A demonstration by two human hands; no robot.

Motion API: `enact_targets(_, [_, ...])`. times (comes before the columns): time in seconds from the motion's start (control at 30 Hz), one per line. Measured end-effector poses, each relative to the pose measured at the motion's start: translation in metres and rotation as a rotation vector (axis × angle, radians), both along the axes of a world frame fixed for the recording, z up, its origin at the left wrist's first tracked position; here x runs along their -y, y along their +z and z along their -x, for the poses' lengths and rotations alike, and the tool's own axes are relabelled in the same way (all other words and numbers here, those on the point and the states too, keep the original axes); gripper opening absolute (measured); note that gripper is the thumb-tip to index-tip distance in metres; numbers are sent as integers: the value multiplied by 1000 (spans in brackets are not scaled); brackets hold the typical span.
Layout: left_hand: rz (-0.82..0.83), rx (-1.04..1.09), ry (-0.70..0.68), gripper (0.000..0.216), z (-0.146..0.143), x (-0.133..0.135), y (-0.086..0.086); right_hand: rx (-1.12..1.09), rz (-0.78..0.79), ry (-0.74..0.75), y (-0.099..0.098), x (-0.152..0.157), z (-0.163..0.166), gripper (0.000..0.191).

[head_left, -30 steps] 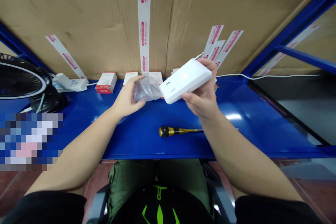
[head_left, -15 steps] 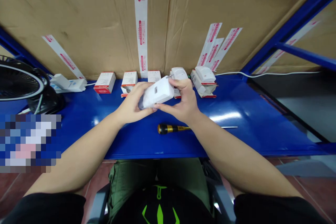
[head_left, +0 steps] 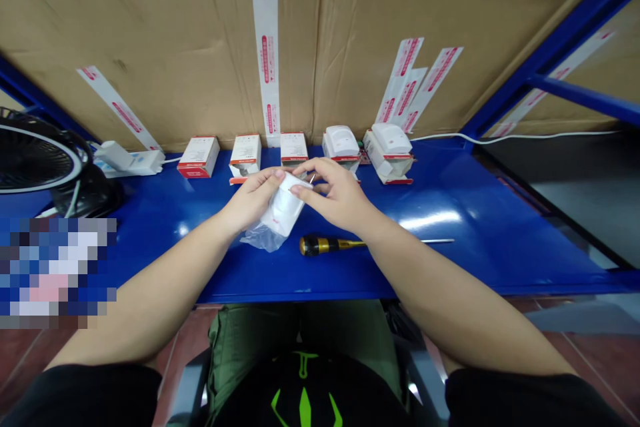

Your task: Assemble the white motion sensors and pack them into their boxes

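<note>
A white motion detector [head_left: 285, 210] is tilted between my hands above the table, its lower end in a clear plastic bag [head_left: 265, 237]. My left hand [head_left: 253, 199] grips its left side, thumb near the top end. On the upper right end, my right hand [head_left: 340, 195] has its thumb against the casing and its fingers curled. A thin metal piece [head_left: 313, 179] shows by the right fingers; its kind is too small to tell. Under my right forearm lies a screwdriver [head_left: 325, 245] with a black and yellow handle, part of its shaft hidden.
Several red and white cartons stand along the cardboard wall, including a closed-looking one [head_left: 199, 157] at left. Two more white detectors [head_left: 343, 140] rest on the right-hand cartons. At left are a black fan [head_left: 85, 183] and a power strip [head_left: 143, 162]. The blue table [head_left: 500, 233] has a metal frame.
The motion detector has come lower and toward me, and turned so its bagged end points down. My right fingers have shifted from its right side to its top end.
</note>
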State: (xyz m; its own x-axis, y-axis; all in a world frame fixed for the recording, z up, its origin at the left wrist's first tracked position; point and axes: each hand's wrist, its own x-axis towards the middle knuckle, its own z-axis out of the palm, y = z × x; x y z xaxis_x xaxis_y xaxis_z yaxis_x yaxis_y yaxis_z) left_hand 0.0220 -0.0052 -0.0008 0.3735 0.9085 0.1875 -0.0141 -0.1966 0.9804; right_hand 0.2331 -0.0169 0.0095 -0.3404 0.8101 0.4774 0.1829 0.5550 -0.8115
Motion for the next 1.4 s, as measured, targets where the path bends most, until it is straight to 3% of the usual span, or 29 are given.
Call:
enact_targets(0.17, [117,118,20,49,-3,-2,-1,-37,164,67,-4,-8,-1,21])
enact_targets(0.33, [217,149,17,40,-6,4,2,45,128,-20,-5,-5,-1,21])
enact_targets(0.43, [300,122,-34,61,-4,6,4,18,75,-91,-7,-6,-1,21])
enact_targets(0.5, [321,44,-85,85,-1,6,4,-35,98,-99,-9,-9,-1,24])
enact_targets(0.57, [325,-20,-111,92,2,4,3,-84,129,-101,-10,-12,-2,27])
enact_targets(0.77, [282,-55,-180,62,11,-2,9,-127,178,-115,-7,-12,-4,32])
enact_targets(0.97, [161,-152,-180,67,18,-5,9,-157,181,-57,-5,-14,-9,27])
enact_targets(1.1, [65,-191,-190,67,16,-4,5,-27,337,24,-1,-14,-13,49])
enact_targets(1.23, [-51,-96,-82,57,13,-3,6,-84,504,145,6,-12,-16,46])
enact_targets(1.4, [-82,56,117,41,11,-7,8,-283,610,159,10,-14,-21,40])
